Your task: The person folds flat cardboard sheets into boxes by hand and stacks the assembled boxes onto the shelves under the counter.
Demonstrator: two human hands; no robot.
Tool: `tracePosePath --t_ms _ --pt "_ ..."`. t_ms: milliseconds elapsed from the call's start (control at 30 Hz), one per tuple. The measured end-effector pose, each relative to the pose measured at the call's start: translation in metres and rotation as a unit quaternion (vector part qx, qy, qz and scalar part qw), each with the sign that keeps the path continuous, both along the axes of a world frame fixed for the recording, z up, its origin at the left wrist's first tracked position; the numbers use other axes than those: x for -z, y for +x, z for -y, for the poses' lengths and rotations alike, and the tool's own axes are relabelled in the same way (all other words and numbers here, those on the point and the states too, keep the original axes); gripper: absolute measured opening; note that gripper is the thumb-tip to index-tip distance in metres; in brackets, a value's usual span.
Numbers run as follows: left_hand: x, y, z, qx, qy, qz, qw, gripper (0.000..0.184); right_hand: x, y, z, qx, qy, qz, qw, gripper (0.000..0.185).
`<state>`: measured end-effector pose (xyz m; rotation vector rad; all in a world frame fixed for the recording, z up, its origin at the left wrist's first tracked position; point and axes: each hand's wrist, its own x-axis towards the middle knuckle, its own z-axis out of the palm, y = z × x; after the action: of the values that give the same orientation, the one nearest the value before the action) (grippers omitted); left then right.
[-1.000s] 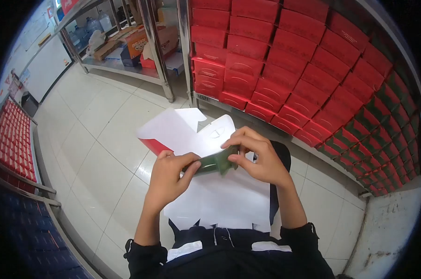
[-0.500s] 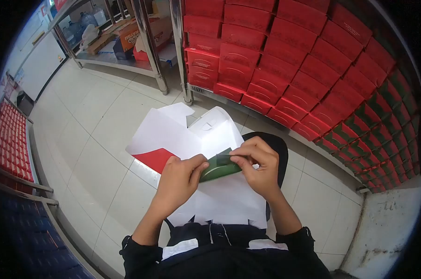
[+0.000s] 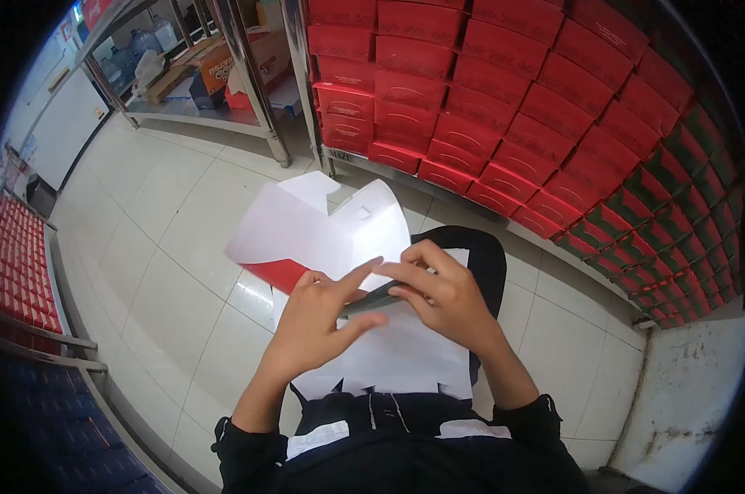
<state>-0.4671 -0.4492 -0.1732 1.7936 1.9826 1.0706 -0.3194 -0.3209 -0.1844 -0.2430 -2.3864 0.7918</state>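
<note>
A green card piece point(image 3: 376, 298), seen nearly edge-on, is between my two hands above my lap. My right hand point(image 3: 443, 293) pinches its right end between thumb and fingers. My left hand point(image 3: 321, 319) is at its left end, with thumb and index finger spread apart; the other fingers lie partly behind the piece. Beneath and beyond the hands is an unfolded card sheet point(image 3: 286, 225), white inside, with a red flap point(image 3: 280, 272) at its left. More white card point(image 3: 401, 354) lies flat across my lap.
Stacked red boxes point(image 3: 414, 82) fill the rack ahead, with green and red ones point(image 3: 661, 222) to the right. A metal shelf point(image 3: 200, 118) holding cartons and bottles stands at the upper left. Red and dark blue boxes line the left side. A dark seat edge point(image 3: 489, 272) shows beside my lap.
The green piece has turned from showing its broad face to nearly edge-on. My left thumb has moved away from it, while my right hand has shifted slightly left.
</note>
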Motion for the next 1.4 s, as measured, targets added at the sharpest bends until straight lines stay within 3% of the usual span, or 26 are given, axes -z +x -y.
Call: tracePosePath --t_ms 67,133,167,267,333,367,400,433,467,500,533,600,667,733,800,833,867,900,967,1000,1067,1133,1200,1267,1333,1400 --pt "0.004 -0.002 -0.004 0.03 -0.039 -0.073 0.996 0.024 0.006 -0.007 0.006 0.008 0.042 -0.026 0.999 0.037" --pt "0.007 -0.002 -0.006 0.004 -0.033 -0.09 0.995 0.027 0.016 -0.01 0.012 0.096 0.128 -0.148 0.976 0.049" --pt "0.006 0.0 -0.005 -0.038 0.018 0.003 0.999 0.028 0.028 -0.011 0.014 0.129 0.187 -0.224 0.948 0.042" --pt "0.014 0.01 -0.008 -0.12 0.243 0.189 0.944 0.027 0.06 0.005 0.027 -0.01 0.23 -0.22 0.948 0.026" --pt "0.075 0.009 0.002 -0.157 0.229 0.276 0.92 0.028 0.074 0.009 0.034 -0.08 0.138 -0.059 0.985 0.038" --pt "0.063 0.018 -0.007 -0.092 0.357 0.347 0.863 0.032 0.07 0.003 0.038 -0.08 0.139 -0.059 0.985 0.038" --pt "0.051 0.027 -0.016 -0.006 0.468 0.397 0.789 0.036 0.061 -0.009 0.046 -0.079 -0.092 -0.118 0.986 0.046" --pt "0.048 0.033 -0.018 0.027 0.499 0.503 0.705 0.038 0.053 -0.02 0.055 -0.073 -0.317 -0.171 0.93 0.054" --pt "0.048 0.038 -0.019 0.059 0.521 0.598 0.606 0.04 0.049 -0.029 0.063 -0.073 -0.316 -0.172 0.93 0.054" --pt "0.061 0.039 -0.019 0.042 0.516 0.591 0.618 0.045 0.047 -0.036 0.074 -0.06 -0.457 -0.318 0.829 0.059" --pt "0.07 0.043 -0.018 0.043 0.513 0.593 0.619 0.045 0.041 -0.038 0.081 -0.043 -0.573 -0.449 0.684 0.064" --pt "0.079 0.048 -0.019 -0.045 0.47 0.625 0.622 0.045 0.004 -0.036 0.076 -0.038 -0.533 -0.469 0.703 0.053" --pt "0.074 0.046 -0.022 -0.038 0.481 0.593 0.645 0.045 -0.012 -0.03 0.069 0.058 -0.516 -0.426 0.74 0.042" --pt "0.066 0.042 -0.025 -0.101 0.462 0.549 0.689 0.044 -0.017 -0.027 0.066 0.025 -0.535 -0.457 0.71 0.034" --pt "0.06 0.043 -0.03 -0.108 0.466 0.568 0.669 0.043 -0.018 -0.027 0.074 0.005 -0.613 -0.435 0.66 0.028" --pt "0.058 0.046 -0.032 -0.118 0.436 0.569 0.687 0.039 -0.012 -0.03 0.081 -0.043 -0.664 -0.427 0.613 0.022" --pt "0.056 0.048 -0.032 -0.128 0.406 0.569 0.704 0.035 -0.008 -0.036 0.083 -0.042 -0.664 -0.426 0.613 0.022" --pt "0.05 0.049 -0.028 -0.175 0.343 0.601 0.7 0.044 -0.004 -0.043 0.085 0.021 -0.624 -0.428 0.654 0.021" --pt "0.04 0.049 -0.034 -0.147 0.398 0.599 0.679 0.044 0.014 -0.051 0.074 0.109 -0.533 -0.439 0.715 0.022" --pt "0.038 0.049 -0.037 -0.119 0.451 0.594 0.655 0.045 0.017 -0.049 0.068 0.109 -0.532 -0.441 0.715 0.022" --pt "0.038 0.042 -0.037 -0.137 0.452 0.591 0.654 0.049 0.021 -0.045 0.058 0.097 -0.463 -0.386 0.792 0.022" --pt "0.04 0.039 -0.037 -0.132 0.452 0.513 0.717 0.036 0.019 -0.045 0.063 0.065 -0.479 -0.387 0.785 0.027" --pt "0.046 0.038 -0.041 -0.142 0.452 0.534 0.7 0.038 0.005 -0.048 0.074 0.016 -0.628 -0.399 0.667 0.035" --pt "0.048 0.038 -0.041 -0.151 0.452 0.553 0.683 0.039 0.006 -0.048 0.074 0.003 -0.655 -0.389 0.647 0.043" --pt "0.048 0.041 -0.039 -0.168 0.438 0.525 0.71 0.041 0.011 -0.048 0.073 -0.017 -0.709 -0.382 0.592 0.042" --pt "0.051 0.038 -0.04 -0.186 0.444 0.508 0.714 0.041 0.014 -0.047 0.074 -0.025 -0.715 -0.379 0.587 0.042"
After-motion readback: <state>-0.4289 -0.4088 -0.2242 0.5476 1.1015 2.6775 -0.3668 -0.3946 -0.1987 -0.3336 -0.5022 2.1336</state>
